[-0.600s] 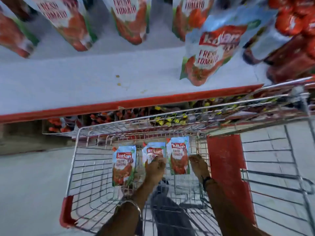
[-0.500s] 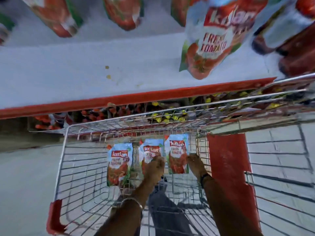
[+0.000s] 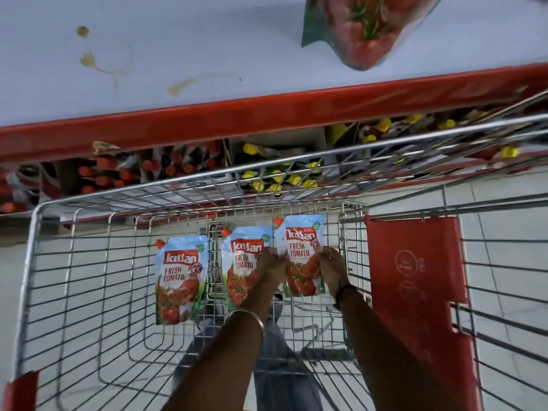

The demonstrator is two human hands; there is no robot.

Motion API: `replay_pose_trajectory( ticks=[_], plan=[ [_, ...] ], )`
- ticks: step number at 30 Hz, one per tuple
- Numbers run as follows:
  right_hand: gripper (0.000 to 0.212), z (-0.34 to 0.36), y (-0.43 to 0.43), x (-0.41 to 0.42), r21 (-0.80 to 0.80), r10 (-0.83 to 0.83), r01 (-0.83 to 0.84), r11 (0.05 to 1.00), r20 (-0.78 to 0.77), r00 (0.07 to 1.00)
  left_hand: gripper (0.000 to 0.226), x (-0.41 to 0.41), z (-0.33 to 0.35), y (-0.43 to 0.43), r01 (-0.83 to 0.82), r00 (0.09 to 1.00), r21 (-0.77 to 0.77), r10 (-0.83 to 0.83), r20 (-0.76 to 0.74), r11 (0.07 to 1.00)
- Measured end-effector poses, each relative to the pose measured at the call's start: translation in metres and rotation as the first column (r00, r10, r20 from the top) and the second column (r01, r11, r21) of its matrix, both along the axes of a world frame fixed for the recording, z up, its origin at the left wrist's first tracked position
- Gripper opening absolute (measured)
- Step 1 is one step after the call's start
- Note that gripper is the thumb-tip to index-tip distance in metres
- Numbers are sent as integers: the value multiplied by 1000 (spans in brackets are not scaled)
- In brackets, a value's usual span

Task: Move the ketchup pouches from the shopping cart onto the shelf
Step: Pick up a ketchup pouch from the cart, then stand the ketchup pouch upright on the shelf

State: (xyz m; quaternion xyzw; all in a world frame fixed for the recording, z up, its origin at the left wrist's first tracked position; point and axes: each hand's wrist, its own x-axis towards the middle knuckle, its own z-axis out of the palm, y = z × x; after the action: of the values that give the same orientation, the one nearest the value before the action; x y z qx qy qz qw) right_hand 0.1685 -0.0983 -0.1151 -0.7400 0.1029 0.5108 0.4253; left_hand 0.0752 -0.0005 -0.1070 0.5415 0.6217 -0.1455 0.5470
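Three blue-and-red ketchup pouches lie on the floor of the wire shopping cart point(image 3: 32, 262): a left pouch point(image 3: 179, 277), a middle pouch point(image 3: 241, 262) and a right pouch point(image 3: 302, 256). My left hand point(image 3: 271, 265) grips the left edge of the right pouch and partly covers the middle one. On the same pouch's right edge sits my right hand point(image 3: 332, 268). Above the cart is the white shelf point(image 3: 207, 40) with a red front lip, and one more ketchup pouch point(image 3: 361, 28) stands on it at the upper right.
A red plastic flap point(image 3: 415, 277) hangs on the cart's right side. Beneath the white shelf, a lower shelf holds red-capped bottles point(image 3: 118, 173) and yellow-capped bottles point(image 3: 275, 176). Brown stains point(image 3: 89, 59) mark the white shelf. The cart's front rim sits close under the shelf lip.
My view has tipped down, so most shelf pouches have left the frame. My left hand has shifted from the middle pouch to the right pouch's left edge; my right hand has closed on its right edge.
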Motion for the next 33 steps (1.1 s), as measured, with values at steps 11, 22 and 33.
replay_pose_trajectory(
  ticks=[11,22,33],
  plan=[
    [42,57,-15,-30,134,-118,109,985,60,991,21,-29,50,-6,-232,964,-23,233,125,973],
    [17,234,9,-80,421,23,-79,903,137,990,18,-107,242,18,-356,852,121,269,449,927],
    [16,400,68,-76,586,0,-323,743,483,876,25,-130,393,67,-438,531,227,47,846,870]
  ],
)
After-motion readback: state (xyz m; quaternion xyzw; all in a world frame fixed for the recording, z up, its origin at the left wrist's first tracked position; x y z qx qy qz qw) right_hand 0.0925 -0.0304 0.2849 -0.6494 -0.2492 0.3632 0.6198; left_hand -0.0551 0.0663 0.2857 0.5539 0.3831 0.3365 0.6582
